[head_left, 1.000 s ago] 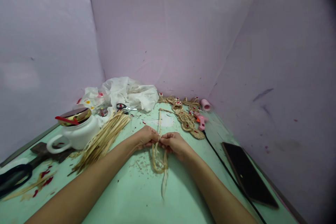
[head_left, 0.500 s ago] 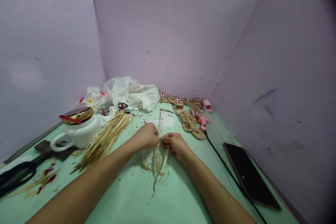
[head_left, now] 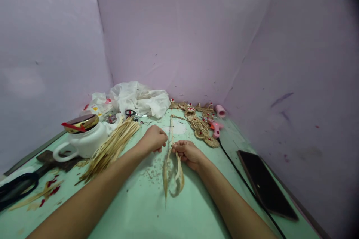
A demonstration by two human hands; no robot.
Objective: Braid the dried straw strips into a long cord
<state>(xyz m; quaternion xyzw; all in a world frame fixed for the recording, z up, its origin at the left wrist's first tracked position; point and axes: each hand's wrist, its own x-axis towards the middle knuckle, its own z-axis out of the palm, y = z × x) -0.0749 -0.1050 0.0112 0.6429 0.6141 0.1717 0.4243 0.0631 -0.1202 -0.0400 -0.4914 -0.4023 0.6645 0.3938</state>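
My right hand point(head_left: 189, 153) pinches a thin cord of dried plant fibre point(head_left: 172, 130) at its lower end. The cord runs straight away from me, then bends right towards a coiled woven fibre piece point(head_left: 200, 129). Below the pinch, loose pale fibre strips point(head_left: 165, 179) hang apart, one straight and one curled. Just left of the cord is my left hand point(head_left: 155, 138), its fingers curled closed and not touching the cord. Whatever those fingers may hold is hidden.
A bundle of dried strips point(head_left: 112, 149) and a white mug point(head_left: 89, 143) with a gold lid lie left. Scissors point(head_left: 134, 114) rest by white plastic bags point(head_left: 140, 99). Right are a pink glue gun point(head_left: 215, 127), its black cable point(head_left: 241, 177), a pink roll point(head_left: 220, 111) and a dark phone point(head_left: 266, 185).
My left hand has moved up and left, away from the cord where both hands met. The loose strips have shifted and now hang further apart. My right hand keeps its pinch.
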